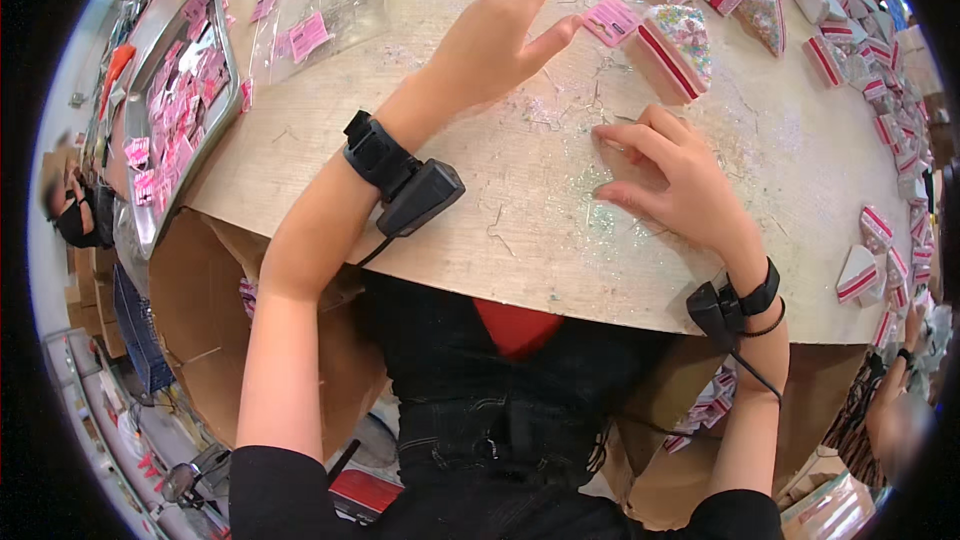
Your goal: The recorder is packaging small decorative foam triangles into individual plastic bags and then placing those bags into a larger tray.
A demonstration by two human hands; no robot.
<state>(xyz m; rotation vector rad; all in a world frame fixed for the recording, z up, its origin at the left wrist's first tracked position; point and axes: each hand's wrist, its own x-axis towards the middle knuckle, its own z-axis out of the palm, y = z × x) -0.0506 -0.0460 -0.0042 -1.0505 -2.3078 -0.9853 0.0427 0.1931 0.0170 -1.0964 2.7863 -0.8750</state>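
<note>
Left hand (497, 35) open, fingertips near pink card (611, 19); right hand (672, 178) spread, empty, on table (520, 210).

Pale scuffed wooden tabletop (560, 240), brown cardboard boxes (200, 330) underneath.

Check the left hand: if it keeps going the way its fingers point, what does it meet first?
The left hand points up and right across the table. First in that line is probably the small pink card lying just past its fingertips, with the wedge-shaped packet right behind. Height above the table is unclear.

Black wrist-strapped devices (cabled) on both bare forearms, black short sleeves
</note>
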